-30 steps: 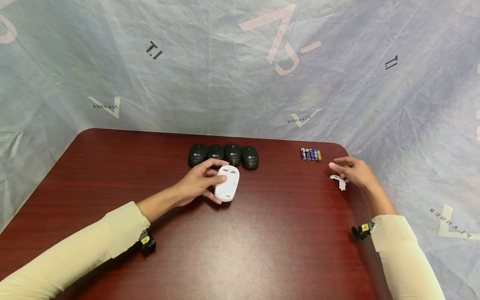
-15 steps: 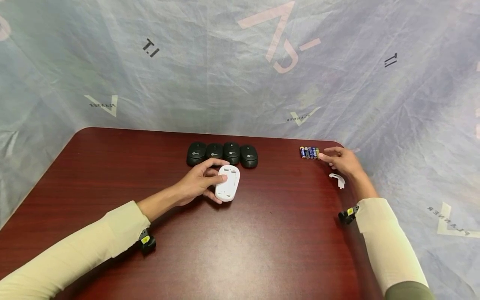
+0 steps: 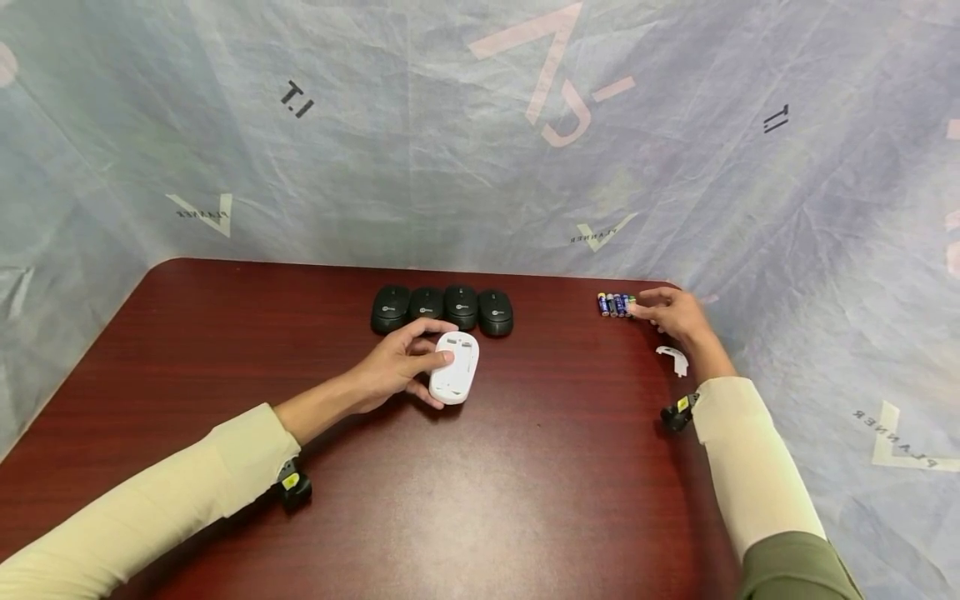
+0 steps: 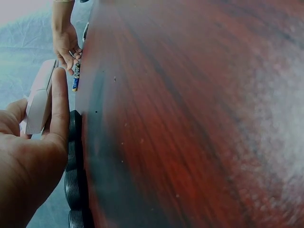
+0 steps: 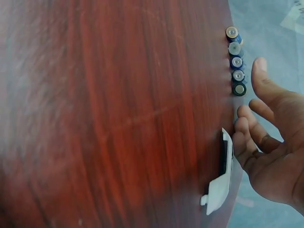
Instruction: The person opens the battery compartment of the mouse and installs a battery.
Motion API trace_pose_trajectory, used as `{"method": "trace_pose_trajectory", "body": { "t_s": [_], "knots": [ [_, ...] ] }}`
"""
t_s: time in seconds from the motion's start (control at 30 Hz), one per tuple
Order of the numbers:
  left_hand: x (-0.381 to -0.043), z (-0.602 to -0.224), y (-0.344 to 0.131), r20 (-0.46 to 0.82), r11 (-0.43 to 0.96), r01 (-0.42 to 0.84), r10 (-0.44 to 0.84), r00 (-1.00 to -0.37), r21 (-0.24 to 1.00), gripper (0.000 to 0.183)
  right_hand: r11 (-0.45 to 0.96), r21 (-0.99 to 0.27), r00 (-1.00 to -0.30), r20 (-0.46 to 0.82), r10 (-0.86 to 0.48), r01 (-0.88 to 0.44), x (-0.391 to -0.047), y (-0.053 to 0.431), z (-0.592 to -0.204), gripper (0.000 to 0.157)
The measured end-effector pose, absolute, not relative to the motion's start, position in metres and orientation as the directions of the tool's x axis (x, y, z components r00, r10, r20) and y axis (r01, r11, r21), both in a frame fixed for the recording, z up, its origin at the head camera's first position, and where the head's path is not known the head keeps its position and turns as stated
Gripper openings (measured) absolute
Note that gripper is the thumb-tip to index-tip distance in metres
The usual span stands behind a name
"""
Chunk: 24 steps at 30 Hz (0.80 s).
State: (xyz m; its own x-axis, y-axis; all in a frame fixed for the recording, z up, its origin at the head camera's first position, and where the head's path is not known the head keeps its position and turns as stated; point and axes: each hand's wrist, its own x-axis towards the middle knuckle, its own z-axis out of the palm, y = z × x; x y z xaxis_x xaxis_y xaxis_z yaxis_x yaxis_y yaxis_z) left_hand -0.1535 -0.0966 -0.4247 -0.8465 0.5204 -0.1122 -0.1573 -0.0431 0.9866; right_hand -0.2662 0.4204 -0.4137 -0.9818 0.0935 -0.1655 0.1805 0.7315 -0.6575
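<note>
My left hand grips a white computer mouse by its side, its underside turned up and the battery compartment uncovered. The same mouse appears edge-on in the left wrist view, between thumb and fingers. At the far right, my right hand reaches to the end of a row of small batteries, thumb and fingertips right at the last one. In the right wrist view, the thumb stands apart from the bent fingers beside the batteries. A white battery cover lies on the table below that hand.
Several black mice stand side by side at the table's back, just behind the white mouse. The dark red table ends at a hanging grey-blue sheet at the back and right.
My right hand has moved left and away from me, from above the white cover to the battery row. The left hand holds the white mouse in the same place.
</note>
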Motion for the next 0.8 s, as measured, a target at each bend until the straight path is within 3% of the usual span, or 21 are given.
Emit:
{"method": "trace_pose_trajectory", "body": {
  "t_s": [0.43, 0.8],
  "knots": [
    [-0.15, -0.425, -0.097, -0.116, -0.044, -0.162, 0.519, -0.847, 0.986, 0.056, 0.721, -0.631, -0.953, -0.263, 0.148, 0.286, -0.281, 0.424, -0.417, 0.073],
    [-0.15, -0.424, -0.097, -0.118, -0.049, -0.168, 0.522, -0.845, 0.985, 0.056, 0.754, -0.624, -0.967, -0.247, 0.061, 0.207, -0.278, 0.429, -0.411, 0.06]
  ]
}}
